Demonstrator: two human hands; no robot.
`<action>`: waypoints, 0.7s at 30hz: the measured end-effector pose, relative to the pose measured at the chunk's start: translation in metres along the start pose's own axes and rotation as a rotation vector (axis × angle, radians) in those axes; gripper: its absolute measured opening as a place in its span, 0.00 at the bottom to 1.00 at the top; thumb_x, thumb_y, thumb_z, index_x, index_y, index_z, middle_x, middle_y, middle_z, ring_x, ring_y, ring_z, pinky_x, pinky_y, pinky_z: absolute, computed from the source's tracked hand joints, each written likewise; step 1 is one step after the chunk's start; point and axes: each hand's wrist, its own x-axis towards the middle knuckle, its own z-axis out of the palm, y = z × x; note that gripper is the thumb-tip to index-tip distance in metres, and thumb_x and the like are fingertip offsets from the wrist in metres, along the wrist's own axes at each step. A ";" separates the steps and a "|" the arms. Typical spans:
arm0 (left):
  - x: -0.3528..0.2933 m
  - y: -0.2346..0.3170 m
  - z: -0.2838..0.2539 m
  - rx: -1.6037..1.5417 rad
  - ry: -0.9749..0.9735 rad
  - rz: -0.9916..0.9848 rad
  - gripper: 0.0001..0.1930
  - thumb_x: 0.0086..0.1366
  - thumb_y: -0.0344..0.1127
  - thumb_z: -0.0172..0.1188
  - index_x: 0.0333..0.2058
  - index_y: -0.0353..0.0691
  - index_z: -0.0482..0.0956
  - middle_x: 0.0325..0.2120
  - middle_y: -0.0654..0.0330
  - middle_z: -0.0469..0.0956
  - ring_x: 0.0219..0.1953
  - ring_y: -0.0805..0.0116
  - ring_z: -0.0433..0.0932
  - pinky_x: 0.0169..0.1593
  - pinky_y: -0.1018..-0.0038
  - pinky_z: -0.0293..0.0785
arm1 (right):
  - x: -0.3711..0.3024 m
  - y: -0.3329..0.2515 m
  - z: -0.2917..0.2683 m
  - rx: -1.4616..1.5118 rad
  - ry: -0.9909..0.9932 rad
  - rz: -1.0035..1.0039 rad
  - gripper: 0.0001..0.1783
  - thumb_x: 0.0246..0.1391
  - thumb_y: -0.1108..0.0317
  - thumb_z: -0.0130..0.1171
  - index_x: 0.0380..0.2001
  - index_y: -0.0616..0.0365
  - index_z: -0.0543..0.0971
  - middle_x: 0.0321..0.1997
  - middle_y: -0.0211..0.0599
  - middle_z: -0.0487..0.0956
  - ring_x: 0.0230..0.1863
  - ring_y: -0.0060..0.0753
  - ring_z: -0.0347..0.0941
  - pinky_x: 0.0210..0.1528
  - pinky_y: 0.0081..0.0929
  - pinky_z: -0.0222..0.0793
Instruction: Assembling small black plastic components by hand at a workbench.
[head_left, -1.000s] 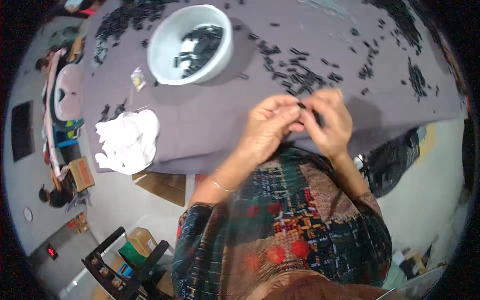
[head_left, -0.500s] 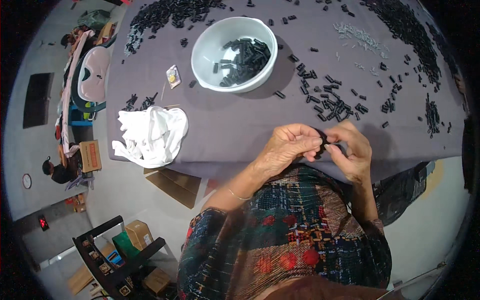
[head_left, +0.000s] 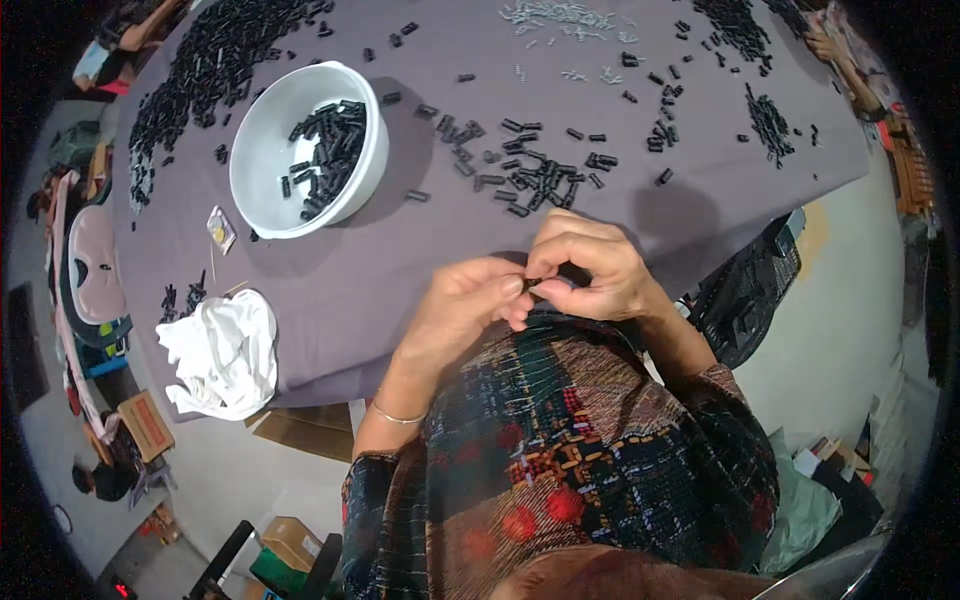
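Note:
My left hand (head_left: 468, 305) and my right hand (head_left: 590, 268) meet close to my body at the table's near edge. Both are closed, thumbs and fingertips pinching a small black piece (head_left: 531, 285) between them. Fingers cover most of it, so its shape is hard to make out. Just beyond my hands lies a loose cluster of short black cylindrical pieces (head_left: 543, 182). To the left, a white plastic bowl (head_left: 257, 150) holds many similar black pieces (head_left: 338, 150).
A large black heap (head_left: 205, 75) covers the far left of the grey tablecloth (head_left: 400, 250). Small silvery parts (head_left: 560, 14) lie at the far side, thin black parts (head_left: 768, 125) to the right. A white cloth (head_left: 225, 350) sits near left. Another person's arm (head_left: 848, 75) reaches the right edge.
The view has swung to the right, so the bowl and cloth appear farther left. My hands stay together at the small black piece; the right fingers have closed in on it.

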 end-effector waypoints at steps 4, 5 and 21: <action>-0.001 0.002 -0.001 -0.004 -0.026 -0.006 0.09 0.62 0.28 0.56 0.39 0.28 0.77 0.28 0.54 0.79 0.26 0.71 0.77 0.33 0.76 0.76 | 0.001 0.003 -0.001 0.036 -0.027 -0.036 0.10 0.35 0.82 0.61 0.26 0.62 0.76 0.24 0.33 0.73 0.25 0.29 0.69 0.26 0.25 0.63; 0.000 0.002 -0.002 -0.004 -0.031 -0.007 0.09 0.62 0.28 0.56 0.39 0.28 0.77 0.28 0.54 0.79 0.26 0.71 0.77 0.33 0.76 0.76 | -0.001 0.004 -0.004 0.037 -0.061 -0.026 0.11 0.35 0.83 0.62 0.27 0.64 0.76 0.26 0.36 0.75 0.27 0.33 0.70 0.28 0.27 0.65; 0.010 -0.011 0.000 0.532 0.219 0.387 0.06 0.62 0.27 0.57 0.38 0.34 0.75 0.30 0.66 0.76 0.31 0.80 0.73 0.38 0.82 0.72 | 0.026 0.046 -0.081 -0.710 0.442 0.254 0.05 0.45 0.75 0.58 0.29 0.58 0.77 0.28 0.36 0.75 0.28 0.34 0.72 0.33 0.28 0.69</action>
